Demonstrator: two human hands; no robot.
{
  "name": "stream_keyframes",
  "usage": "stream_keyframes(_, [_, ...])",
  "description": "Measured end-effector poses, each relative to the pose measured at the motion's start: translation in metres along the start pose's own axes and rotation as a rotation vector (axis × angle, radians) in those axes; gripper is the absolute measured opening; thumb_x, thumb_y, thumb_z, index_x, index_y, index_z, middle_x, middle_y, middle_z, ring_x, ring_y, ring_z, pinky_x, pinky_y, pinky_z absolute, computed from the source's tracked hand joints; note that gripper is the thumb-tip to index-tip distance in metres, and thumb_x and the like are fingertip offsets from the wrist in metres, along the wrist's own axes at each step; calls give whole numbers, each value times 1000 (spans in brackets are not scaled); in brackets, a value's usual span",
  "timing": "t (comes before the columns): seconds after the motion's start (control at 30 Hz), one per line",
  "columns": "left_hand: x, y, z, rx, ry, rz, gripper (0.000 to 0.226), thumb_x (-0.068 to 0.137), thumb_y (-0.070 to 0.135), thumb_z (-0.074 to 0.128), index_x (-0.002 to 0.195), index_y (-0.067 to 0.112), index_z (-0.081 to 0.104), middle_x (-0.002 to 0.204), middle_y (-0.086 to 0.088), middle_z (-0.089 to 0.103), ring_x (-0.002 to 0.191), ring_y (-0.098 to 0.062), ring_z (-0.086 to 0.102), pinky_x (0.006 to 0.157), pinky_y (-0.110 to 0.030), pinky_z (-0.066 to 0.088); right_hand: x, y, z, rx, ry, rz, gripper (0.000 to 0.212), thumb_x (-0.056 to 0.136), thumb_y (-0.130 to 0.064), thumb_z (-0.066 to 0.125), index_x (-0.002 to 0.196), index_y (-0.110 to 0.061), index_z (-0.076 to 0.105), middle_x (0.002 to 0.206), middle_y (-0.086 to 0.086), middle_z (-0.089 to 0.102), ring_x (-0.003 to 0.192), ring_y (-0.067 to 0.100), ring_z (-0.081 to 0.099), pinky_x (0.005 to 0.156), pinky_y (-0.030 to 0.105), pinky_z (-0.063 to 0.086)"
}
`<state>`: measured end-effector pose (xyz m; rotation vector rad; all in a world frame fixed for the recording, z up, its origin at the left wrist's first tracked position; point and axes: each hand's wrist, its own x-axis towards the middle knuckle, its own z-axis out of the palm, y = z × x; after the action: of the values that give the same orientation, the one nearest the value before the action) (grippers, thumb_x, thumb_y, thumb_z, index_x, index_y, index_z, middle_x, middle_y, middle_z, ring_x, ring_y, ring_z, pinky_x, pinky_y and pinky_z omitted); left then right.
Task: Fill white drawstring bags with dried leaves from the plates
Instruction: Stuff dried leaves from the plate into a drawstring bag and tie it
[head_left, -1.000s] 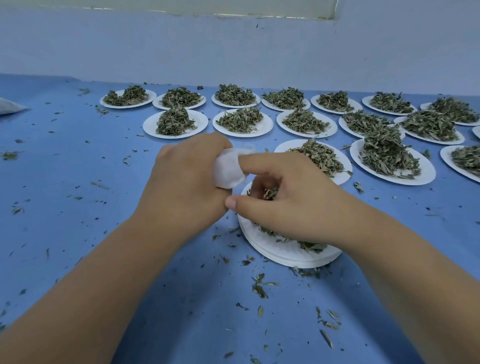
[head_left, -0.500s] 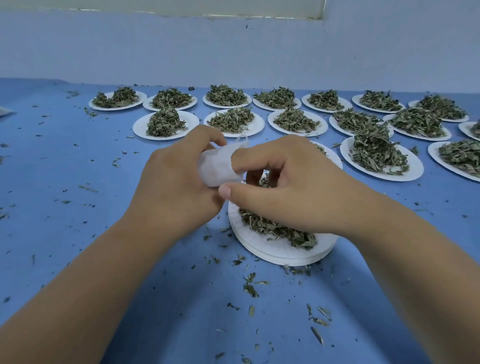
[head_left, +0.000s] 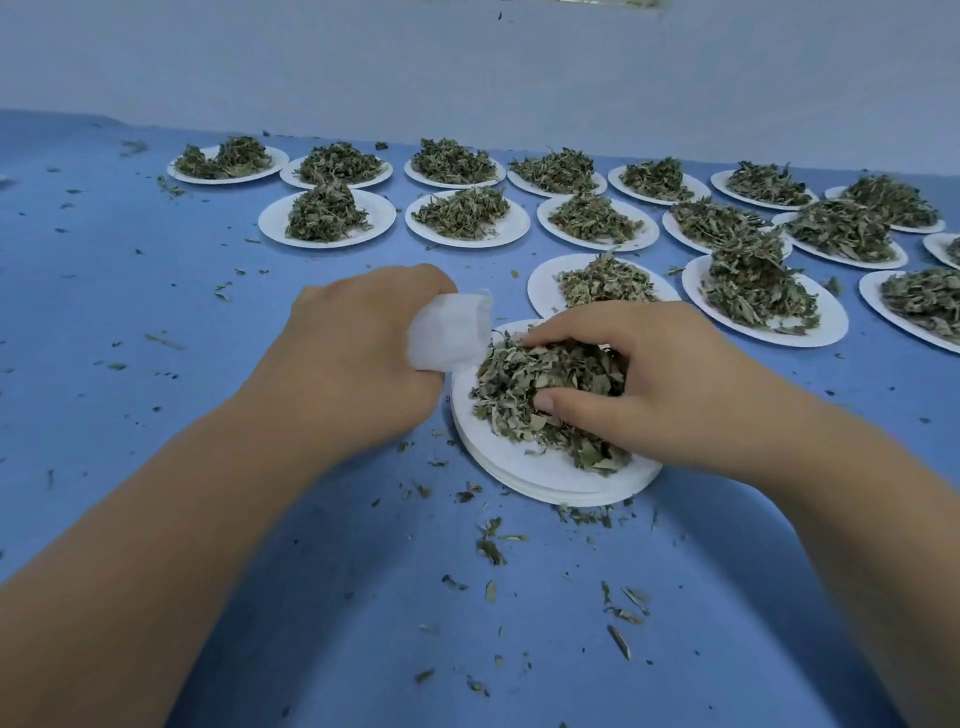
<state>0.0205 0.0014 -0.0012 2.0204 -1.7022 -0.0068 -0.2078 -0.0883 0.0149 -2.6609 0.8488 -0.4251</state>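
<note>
My left hand (head_left: 353, 358) is clenched round a small white bag (head_left: 449, 332). The bag sticks out of the fist between thumb and forefinger, just over the left rim of the nearest plate (head_left: 545, 483). My right hand (head_left: 654, 384) is down on that plate. Its fingers curl over the heap of dried leaves (head_left: 530, 389) and the thumb is pushed into the near side, so I am grasping a clump, not merely resting on it.

The bag lies directly left of the clump, right against the heap's left edge; whether it touches I cannot tell. Its long axis runs up and away from my fist, leaning right toward the plate. The far upper end, where a bit of string shows, looks like the mouth, but I cannot tell if it gapes.

I judge the next move to be a short lift up and to the left with the right hand. Meanwhile the left hand keeps the bag in place and turns its mouth to meet the load. The leaves are light and flaky, and scraps (head_left: 488, 545) already litter the blue table (head_left: 234, 597), so I would keep the transfer over the plate. Rows of heaped plates (head_left: 467, 218) wait behind, so most of the job remains.
</note>
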Motion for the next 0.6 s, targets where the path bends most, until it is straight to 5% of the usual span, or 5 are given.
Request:
stream_keyframes(0.1, [-1, 3, 2, -12, -56, -16, 38, 77, 30, 63, 111, 43, 52, 101, 15, 58, 93, -19, 56, 90, -41, 42, -1, 2, 0, 82, 106, -23, 36, 85, -40, 78, 119, -43, 68, 115, -26, 67, 88, -25, 55, 78, -3, 38])
stream_keyframes(0.2, [-2, 5, -1, -56, -60, -35, 44, 69, 34, 55, 112, 43, 51, 104, 15, 58, 92, -21, 55, 91, -43, 43, -2, 5, -4, 158, 157, -2, 45, 80, -42, 77, 123, -46, 65, 113, -32, 66, 100, -19, 56, 83, 2, 42])
stream_keyframes(0.3, [-3, 4, 1, -32, -48, -31, 42, 74, 26, 63, 111, 42, 52, 101, 13, 58, 90, -21, 55, 89, -43, 43, -3, 5, -7, 180, 177, 7, 36, 80, -40, 78, 114, -45, 69, 102, -34, 68, 89, -11, 62, 78, 9, 48])
stream_keyframes(0.47, [-4, 6, 4, 11, 3, -3, 41, 77, 19, 65, 113, 37, 56, 100, 11, 60, 89, -22, 54, 87, -41, 43, -2, 3, 0, 112, 86, -26, 42, 81, -52, 74, 122, -45, 67, 110, -42, 58, 99, -29, 50, 81, -7, 32])
stream_keyframes(0.6, [-3, 8, 4, 51, 21, -3, 36, 78, 19, 62, 111, 35, 57, 97, 9, 60, 88, -23, 55, 84, -40, 43, 0, 1, 4, 133, 205, -45, 19, 87, -29, 79, 106, -32, 77, 98, -22, 73, 75, -25, 54, 74, -4, 35])
